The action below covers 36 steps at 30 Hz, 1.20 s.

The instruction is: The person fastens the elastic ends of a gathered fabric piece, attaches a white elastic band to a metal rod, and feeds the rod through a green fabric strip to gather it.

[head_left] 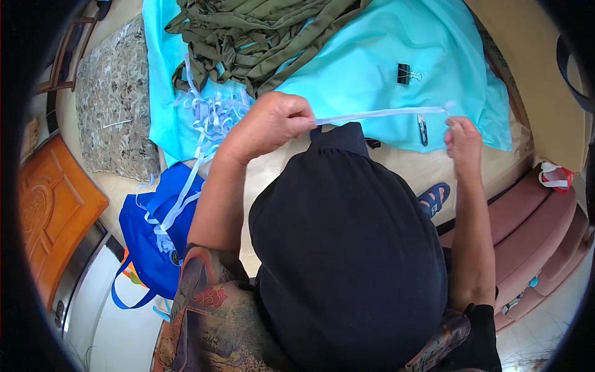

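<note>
Pale ribbon [384, 114] between hands [273, 124] [463, 142], black binder clip [404, 74] nearby

A pinkish-brown upholstered sofa [539, 239] stands on the right, a carved orange-brown wooden panel [57, 208] on the left. Between them lies a pale, smooth floor [390, 167], whitish at the lower left, under bright, even light.
</note>
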### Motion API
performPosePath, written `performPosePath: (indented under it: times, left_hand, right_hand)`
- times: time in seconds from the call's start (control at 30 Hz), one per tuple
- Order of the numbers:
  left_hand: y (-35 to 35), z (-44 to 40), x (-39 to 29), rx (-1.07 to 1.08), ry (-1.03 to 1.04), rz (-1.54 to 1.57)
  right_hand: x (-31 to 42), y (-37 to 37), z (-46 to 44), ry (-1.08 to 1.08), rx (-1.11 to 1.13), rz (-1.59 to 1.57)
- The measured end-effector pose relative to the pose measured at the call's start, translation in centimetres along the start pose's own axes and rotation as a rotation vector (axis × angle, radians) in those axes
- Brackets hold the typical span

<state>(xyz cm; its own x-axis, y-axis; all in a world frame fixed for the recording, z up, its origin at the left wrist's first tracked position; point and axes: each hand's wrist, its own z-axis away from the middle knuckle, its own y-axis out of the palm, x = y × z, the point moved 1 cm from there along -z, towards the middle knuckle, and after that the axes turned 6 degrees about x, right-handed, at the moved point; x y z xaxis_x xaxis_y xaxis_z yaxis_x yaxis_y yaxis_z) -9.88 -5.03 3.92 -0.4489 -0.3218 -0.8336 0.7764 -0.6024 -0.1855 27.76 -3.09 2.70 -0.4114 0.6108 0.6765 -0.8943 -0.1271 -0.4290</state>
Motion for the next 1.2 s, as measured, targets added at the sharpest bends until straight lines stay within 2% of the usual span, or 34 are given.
performPosePath:
  times: [0.1,0.23,0.27,0.43,0.53,0.63,0.7,0.77,0.83,0.9,0.97,1.03,1.17,1.2]
  left_hand:
    - [-1.6,1.2,0.7,-0.012,-0.115,0.059]
    - [-3.2,1.2,0.6,-0.004,-0.069,-0.024]
    - [-3.2,0.8,0.2,-0.015,-0.118,-0.029]
    - [-3.6,-1.4,0.8,0.0,-0.16,0.085]
    - [-3.1,-2.9,-0.1,-0.045,-0.17,0.2]
    - [-2.5,-4.2,-1.9,-0.082,-0.14,0.313]
    - [-1.8,-5.1,-3.3,-0.092,-0.106,0.37]
    - [-0.8,-6.0,-3.8,-0.006,-0.102,0.436]
    - [0.7,-6.6,-4.4,0.081,-0.129,0.522]
    - [1.7,-7.0,-5.1,0.161,-0.119,0.594]
    - [2.0,-7.3,-4.4,0.312,-0.089,0.683]
    - [2.2,-6.9,-5.0,0.343,-0.037,0.726]
    - [2.0,-6.7,-5.4,0.393,0.031,0.75]
    - [2.0,-6.9,-5.8,0.319,-0.055,0.69]
  right_hand:
    - [-2.7,-5.1,-1.0,0.018,-0.14,-0.024]
    - [-6.3,-12.0,-2.5,0.025,-0.288,-0.074]
    - [-7.3,-13.6,-2.9,0.026,-0.323,-0.071]
    - [-8.0,-17.8,-3.6,0.02,-0.516,-0.141]
    - [-9.1,-18.5,-4.6,0.005,-0.549,-0.116]
    - [-11.0,-16.2,-5.7,0.007,-0.389,0.037]
    - [-11.6,-13.1,-6.1,0.04,-0.224,0.026]
    - [-13.0,-9.3,-7.3,0.039,-0.133,0.049]
    - [-10.8,-5.6,-6.6,-0.252,-0.172,0.674]
    - [-7.8,-2.6,-6.8,-0.628,-0.283,0.705]
    - [-4.9,0.4,-7.2,-0.554,-0.15,0.583]
    - [-2.9,3.5,-7.8,-0.405,0.006,0.355]
    - [0.3,6.6,-8.7,-0.311,-0.037,0.444]
    - [0.2,6.9,-9.5,-0.291,-0.011,0.462]
